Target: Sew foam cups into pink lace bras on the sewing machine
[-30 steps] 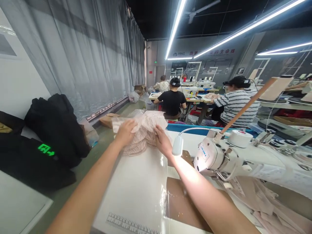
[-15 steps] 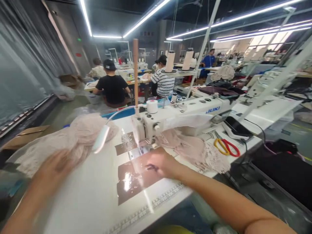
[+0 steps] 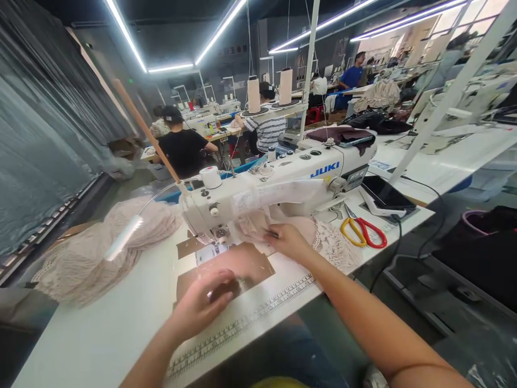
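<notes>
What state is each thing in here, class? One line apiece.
Left hand: thumb and fingers apart
Right hand: at the pale fabric, grip unclear
Lace pile: bunched up on the table
Gooseneck lamp: lit
Ceiling lights: lit
Scissors: lying flat
Thread cones: upright
Sewing machine: running or stopped, cannot tell

We had a white tabletop (image 3: pixel 97 334) before us, with a ruler scale (image 3: pixel 242 323) running along its front edge on the near side of both hands. Shiny brown patches (image 3: pixel 250 264) covered it beneath and ahead of our left hand (image 3: pixel 208 302). Well out to that hand's left, we saw a bunched heap of pale pink lace (image 3: pixel 100 248). Our sewing machine (image 3: pixel 278 175) stood beyond both hands. Pale pink cloth with lace edging (image 3: pixel 335 248) lay at our right hand (image 3: pixel 286 242) and to its right, with red-and-yellow-handled scissors (image 3: pixel 363 231) further right.
</notes>
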Demonstrator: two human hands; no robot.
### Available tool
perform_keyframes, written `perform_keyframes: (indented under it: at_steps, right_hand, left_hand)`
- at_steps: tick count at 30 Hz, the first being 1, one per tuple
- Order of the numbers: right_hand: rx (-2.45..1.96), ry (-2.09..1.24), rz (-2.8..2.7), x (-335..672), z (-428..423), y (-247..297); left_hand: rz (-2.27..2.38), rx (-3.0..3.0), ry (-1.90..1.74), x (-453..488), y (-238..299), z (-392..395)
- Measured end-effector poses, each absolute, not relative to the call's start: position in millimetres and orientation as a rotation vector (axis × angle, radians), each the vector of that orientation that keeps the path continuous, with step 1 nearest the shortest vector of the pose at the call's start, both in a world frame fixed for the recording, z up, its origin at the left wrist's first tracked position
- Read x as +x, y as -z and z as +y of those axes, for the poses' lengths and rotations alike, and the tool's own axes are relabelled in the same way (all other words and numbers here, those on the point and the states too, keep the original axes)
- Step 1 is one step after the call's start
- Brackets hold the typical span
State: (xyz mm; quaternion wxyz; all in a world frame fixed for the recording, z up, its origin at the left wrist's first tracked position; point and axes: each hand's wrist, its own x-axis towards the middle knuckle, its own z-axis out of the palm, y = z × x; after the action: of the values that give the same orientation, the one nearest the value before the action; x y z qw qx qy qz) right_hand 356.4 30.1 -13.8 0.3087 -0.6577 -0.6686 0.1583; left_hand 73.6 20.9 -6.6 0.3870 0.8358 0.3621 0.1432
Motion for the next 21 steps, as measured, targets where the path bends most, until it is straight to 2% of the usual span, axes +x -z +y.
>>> perform_keyframes:
  at_steps: [3, 8, 11, 14, 21]
  right_hand:
    - [-1.63, -0.477, -1.689, 358, 20, 3]
    - [-1.262, -0.767, -1.738, 349, -3, -5]
    - [-1.288, -0.535, -1.934, 359, -8, 0]
    - [-1.592, -0.283, -2.11, 381, -8, 11]
    - [-1.892, -0.132, -2.145, 418, 1, 24]
  left_hand:
    - [0.8, 1.843, -0.415, 121, 13, 12]
    - [0.694, 1.36, -0.652, 191, 34, 21]
    - [0.828, 1.162, -0.697, 207, 41, 25]
    - [0.86, 1.107, -0.709, 204, 39, 19]
    - [0.789, 1.282, -0.662, 150, 18, -17]
